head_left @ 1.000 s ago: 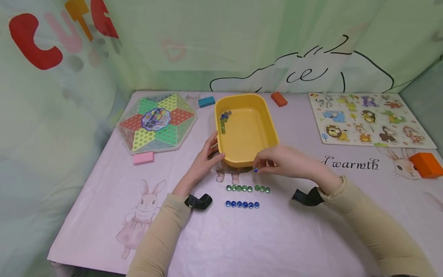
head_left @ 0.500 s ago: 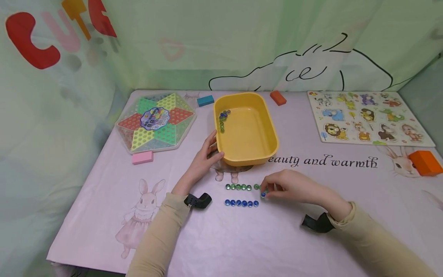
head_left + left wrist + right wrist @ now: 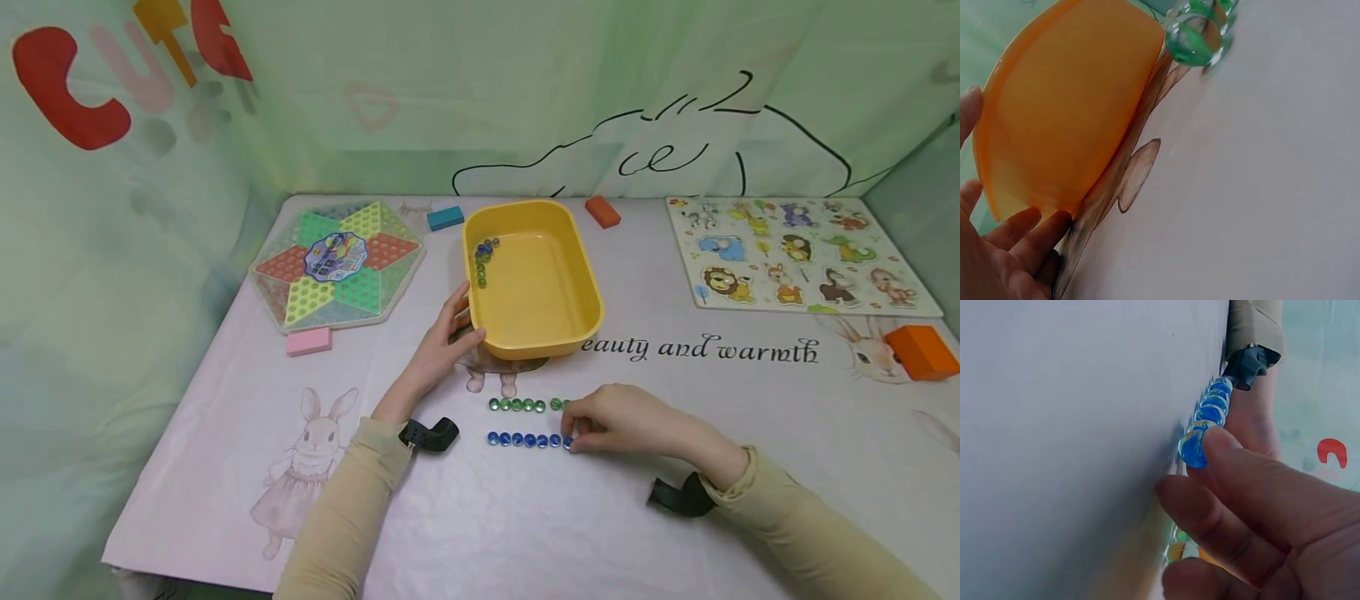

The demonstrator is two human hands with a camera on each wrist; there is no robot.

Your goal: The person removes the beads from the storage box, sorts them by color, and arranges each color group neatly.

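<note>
A blue glass marble [image 3: 568,443] is at the right end of a row of blue marbles [image 3: 517,440]. My right hand [image 3: 630,422] pinches it between thumb and fingertips; in the right wrist view the held marble [image 3: 1192,449] lines up with the others. Behind that row runs a line of green marbles [image 3: 517,405], its right end partly covered by my hand. My left hand [image 3: 438,350] rests against the near left corner of a yellow plastic tub [image 3: 536,348], fingers extended along its side. Several blue and green marbles [image 3: 482,268] lie along the tub's left wall.
A Chinese checkers board [image 3: 337,265] lies at the left, with a pink block [image 3: 309,342] before it. A blue block [image 3: 446,218] and a red-orange block [image 3: 603,212] flank the tub. An animal puzzle board [image 3: 798,254] and an orange block [image 3: 922,352] are at the right.
My right hand has come from the tub's front edge toward me, bringing a blue marble to the right end of the blue row. The left hand stays at the tub.
</note>
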